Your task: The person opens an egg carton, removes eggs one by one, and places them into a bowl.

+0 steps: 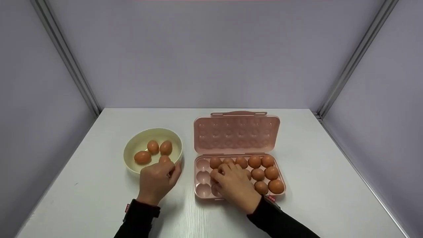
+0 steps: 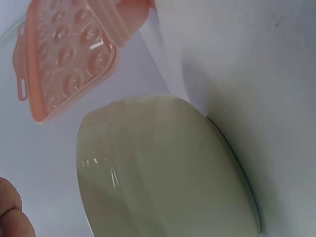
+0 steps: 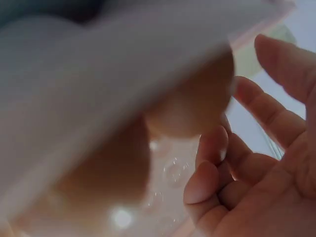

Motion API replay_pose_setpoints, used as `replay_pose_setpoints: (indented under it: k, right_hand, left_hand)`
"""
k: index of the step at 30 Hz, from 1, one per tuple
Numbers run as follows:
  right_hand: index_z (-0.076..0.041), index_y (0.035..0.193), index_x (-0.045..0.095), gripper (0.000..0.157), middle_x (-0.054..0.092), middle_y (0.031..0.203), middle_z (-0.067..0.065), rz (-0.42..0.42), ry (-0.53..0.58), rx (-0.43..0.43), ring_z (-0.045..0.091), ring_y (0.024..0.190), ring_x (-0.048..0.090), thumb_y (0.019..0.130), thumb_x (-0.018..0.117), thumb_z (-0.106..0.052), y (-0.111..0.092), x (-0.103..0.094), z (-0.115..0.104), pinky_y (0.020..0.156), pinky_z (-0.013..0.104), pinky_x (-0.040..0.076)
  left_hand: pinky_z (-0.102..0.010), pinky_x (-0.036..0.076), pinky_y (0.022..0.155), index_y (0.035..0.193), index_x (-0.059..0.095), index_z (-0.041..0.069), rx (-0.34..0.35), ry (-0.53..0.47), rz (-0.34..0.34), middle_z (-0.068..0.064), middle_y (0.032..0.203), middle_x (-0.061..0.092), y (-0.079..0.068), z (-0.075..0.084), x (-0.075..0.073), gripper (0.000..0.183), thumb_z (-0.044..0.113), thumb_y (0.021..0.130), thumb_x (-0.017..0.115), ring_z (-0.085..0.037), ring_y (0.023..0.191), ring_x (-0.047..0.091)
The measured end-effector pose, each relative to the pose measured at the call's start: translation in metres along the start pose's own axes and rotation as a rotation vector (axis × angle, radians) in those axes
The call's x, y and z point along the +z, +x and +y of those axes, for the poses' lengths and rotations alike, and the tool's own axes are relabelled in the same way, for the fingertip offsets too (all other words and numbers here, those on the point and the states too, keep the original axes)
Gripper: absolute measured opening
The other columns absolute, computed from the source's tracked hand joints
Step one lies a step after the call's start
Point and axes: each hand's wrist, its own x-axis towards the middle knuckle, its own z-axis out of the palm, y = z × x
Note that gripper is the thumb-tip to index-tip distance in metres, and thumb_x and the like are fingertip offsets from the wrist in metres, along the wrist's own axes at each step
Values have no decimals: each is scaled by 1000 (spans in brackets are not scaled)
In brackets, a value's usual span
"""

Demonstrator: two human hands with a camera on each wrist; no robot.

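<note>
In the head view, my left hand [image 1: 156, 183] is over the near rim of a pale green bowl [image 1: 132, 145], fingers bent. A brown egg [image 1: 164, 159] shows just beyond its knuckles; the knuckles hide whether the fingers grip it. In the left wrist view, fingertips [image 2: 14, 212] stand above the bowl's rim. My right hand [image 1: 236, 185] reaches over a pink egg carton [image 1: 203, 190], its fingers at an egg [image 1: 214, 175] in the middle row. The right wrist view shows its thumb apart from the bent fingers [image 3: 212, 143], near a blurred egg [image 3: 197, 98].
The carton's lid [image 1: 236, 134] stands open behind the tray. Eggs fill the tray's right side, such as a front-corner egg [image 1: 276, 186]; the left column's cups hold none. Several other eggs, one at the left [image 1: 142, 157], lie in the bowl. Both stand on a white table [image 1: 82, 178].
</note>
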Motion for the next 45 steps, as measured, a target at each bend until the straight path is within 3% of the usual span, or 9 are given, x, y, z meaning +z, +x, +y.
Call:
replay_pose_setpoints:
  k: [8,15,22,25,28,31,34,39,45]
  right_hand:
    - [-19,104,71,35,66,104,5,-99,-48,87,27,101,63,77,89,-33,6,2,-3,87,43,53]
    - [-19,96,62,40,67,87,-3,-15,-107,55,24,95,62,69,91,-28,9,16,-4,79,37,49]
    - [-16,108,67,43,72,95,1,-17,-109,96,25,99,64,76,88,-33,4,16,-3,85,39,50]
    - [-13,116,68,41,75,102,3,-15,17,157,26,101,67,83,84,-32,-1,7,0,96,43,52]
    - [-11,125,66,41,74,105,2,-26,265,253,20,98,68,92,81,-31,-9,-6,3,95,41,55]
    - [-11,131,63,44,70,99,-1,-49,555,373,11,86,63,97,80,-33,-18,-17,8,79,32,56]
    - [-10,133,62,45,68,98,-5,-50,767,477,7,81,60,98,79,-34,-26,-22,11,73,24,53]
    - [-12,139,65,47,74,106,-8,12,906,563,6,89,66,98,80,-28,-34,-18,13,79,21,55]
    - [-5,140,65,47,78,109,-3,65,1008,578,8,93,70,97,80,-16,-42,-12,9,79,22,58]
  left_hand:
    - [-31,33,39,63,50,16,-1,23,7,2,56,47,-1,-1,-1,38,25,96,65,-9,45,42]
    - [-30,31,38,63,49,16,-4,28,15,2,53,45,0,1,-3,40,27,99,62,-9,42,40]
    - [-27,30,37,62,49,18,54,50,73,4,54,46,2,5,-5,42,28,102,59,-7,42,36]
    - [-24,29,37,63,50,18,85,58,109,6,55,46,4,7,-5,42,29,102,58,-5,42,35]
    - [-23,30,37,66,53,16,101,32,136,7,57,47,7,11,-7,42,33,105,60,-5,43,37]
    - [-24,33,38,69,55,15,117,3,154,6,61,52,10,16,-9,45,40,106,62,-7,44,41]
    - [-26,33,39,69,55,14,134,-18,157,5,61,52,14,23,-10,49,48,105,63,-8,46,42]
    - [-26,29,40,70,55,15,171,-43,146,8,57,46,19,37,-12,51,54,103,65,-7,44,38]
    - [-25,30,42,75,58,16,202,-93,120,7,62,46,21,52,-10,52,60,101,65,-7,47,38]
